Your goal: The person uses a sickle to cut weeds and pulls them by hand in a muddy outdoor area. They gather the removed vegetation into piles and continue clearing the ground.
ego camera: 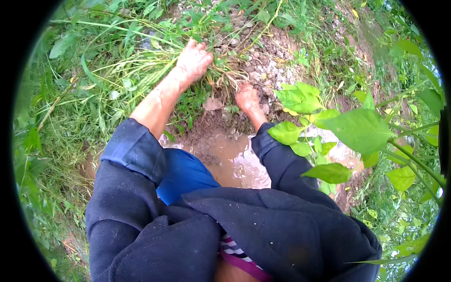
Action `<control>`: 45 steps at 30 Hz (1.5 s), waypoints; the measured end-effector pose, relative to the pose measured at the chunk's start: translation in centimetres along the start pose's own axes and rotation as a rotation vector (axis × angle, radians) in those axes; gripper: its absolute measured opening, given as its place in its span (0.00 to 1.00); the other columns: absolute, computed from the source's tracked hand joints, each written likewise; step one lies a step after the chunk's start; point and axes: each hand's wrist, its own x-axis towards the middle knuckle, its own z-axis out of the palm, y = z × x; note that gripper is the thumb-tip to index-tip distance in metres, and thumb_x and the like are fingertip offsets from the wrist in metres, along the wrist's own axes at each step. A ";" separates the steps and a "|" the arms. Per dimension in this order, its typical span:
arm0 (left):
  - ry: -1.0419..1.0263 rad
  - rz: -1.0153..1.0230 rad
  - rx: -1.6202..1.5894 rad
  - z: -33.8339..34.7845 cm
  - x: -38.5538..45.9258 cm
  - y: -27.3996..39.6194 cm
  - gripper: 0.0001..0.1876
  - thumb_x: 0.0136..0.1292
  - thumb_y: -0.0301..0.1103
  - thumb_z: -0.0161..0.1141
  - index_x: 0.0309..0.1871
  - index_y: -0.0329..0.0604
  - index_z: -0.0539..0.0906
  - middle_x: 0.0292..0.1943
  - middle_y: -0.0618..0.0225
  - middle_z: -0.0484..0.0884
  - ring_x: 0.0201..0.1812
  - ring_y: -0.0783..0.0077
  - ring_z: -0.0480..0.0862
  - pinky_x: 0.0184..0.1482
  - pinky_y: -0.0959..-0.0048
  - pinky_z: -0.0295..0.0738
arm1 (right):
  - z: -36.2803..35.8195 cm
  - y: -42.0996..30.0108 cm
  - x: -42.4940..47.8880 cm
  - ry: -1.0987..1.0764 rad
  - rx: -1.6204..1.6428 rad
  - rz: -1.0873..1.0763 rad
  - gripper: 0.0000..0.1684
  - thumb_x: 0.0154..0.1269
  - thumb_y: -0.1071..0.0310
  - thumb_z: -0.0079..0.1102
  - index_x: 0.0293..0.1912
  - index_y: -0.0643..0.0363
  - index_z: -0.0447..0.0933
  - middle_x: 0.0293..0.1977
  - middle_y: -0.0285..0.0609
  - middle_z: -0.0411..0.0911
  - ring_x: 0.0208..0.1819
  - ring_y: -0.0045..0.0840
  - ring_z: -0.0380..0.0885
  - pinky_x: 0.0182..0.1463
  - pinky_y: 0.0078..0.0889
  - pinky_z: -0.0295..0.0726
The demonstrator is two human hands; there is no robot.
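My left hand [195,60] is closed over a bunch of long green grass stems [151,72], which fan out to the left over the bank. Pale, stringy roots [230,74] stick out from the bunch on the right, between my two hands. Against these root ends, low on the muddy bank, is my right hand [247,98] with its fingers curled. Its fingertips are hidden, so a grip on the roots cannot be made out. Crumbly wet soil [225,121] lies just below both hands.
Muddy brown water [229,155] stands in a channel in front of my body. A leafy branch [359,130] reaches in from the right, close to my right sleeve [282,158]. Bare clods of earth [269,70] show beyond my right hand, and dense grass [70,141] covers the left side.
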 end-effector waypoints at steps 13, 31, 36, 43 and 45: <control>0.183 -0.360 -0.085 -1.5 -17.8 -9.8 0.26 0.34 0.24 0.54 0.45 0.40 0.73 0.36 0.56 0.77 0.50 0.57 0.70 0.55 0.62 0.60 | -3.0 -2.2 -12.7 -0.258 0.770 0.833 0.15 0.63 0.58 0.42 0.29 0.60 0.67 0.16 0.35 0.66 0.18 0.19 0.66 0.22 0.24 0.65; -0.703 -2.133 -0.126 -1.7 -103.1 -1.7 0.15 0.49 0.35 0.52 0.40 0.36 0.72 0.35 0.52 0.75 0.38 0.54 0.74 0.39 0.61 0.67 | -4.2 -11.4 -4.5 -0.476 0.656 0.174 0.18 0.61 0.54 0.42 0.32 0.62 0.66 0.23 0.54 0.71 0.31 0.49 0.71 0.34 0.45 0.66; -0.808 -1.885 -0.051 -1.5 -95.7 -1.6 0.18 0.47 0.36 0.55 0.41 0.37 0.72 0.36 0.55 0.75 0.39 0.55 0.75 0.39 0.63 0.70 | -2.9 -12.4 -3.5 -0.476 0.722 0.201 0.18 0.61 0.55 0.41 0.29 0.62 0.66 0.19 0.49 0.70 0.26 0.44 0.72 0.32 0.40 0.68; -0.175 -0.853 0.229 -6.7 -62.5 -10.6 0.28 0.35 0.18 0.48 0.48 0.40 0.73 0.43 0.56 0.75 0.55 0.54 0.66 0.61 0.59 0.52 | -3.4 -10.8 -1.3 -0.445 0.912 0.312 0.16 0.62 0.57 0.42 0.29 0.59 0.71 0.14 0.35 0.68 0.18 0.19 0.68 0.25 0.25 0.67; -0.195 -0.631 0.178 -6.6 -53.6 -11.1 0.24 0.37 0.20 0.51 0.44 0.41 0.74 0.42 0.59 0.75 0.55 0.58 0.66 0.60 0.60 0.54 | -3.2 -11.2 -0.5 -0.435 0.921 0.299 0.16 0.62 0.56 0.42 0.29 0.59 0.69 0.15 0.34 0.67 0.19 0.19 0.68 0.25 0.24 0.67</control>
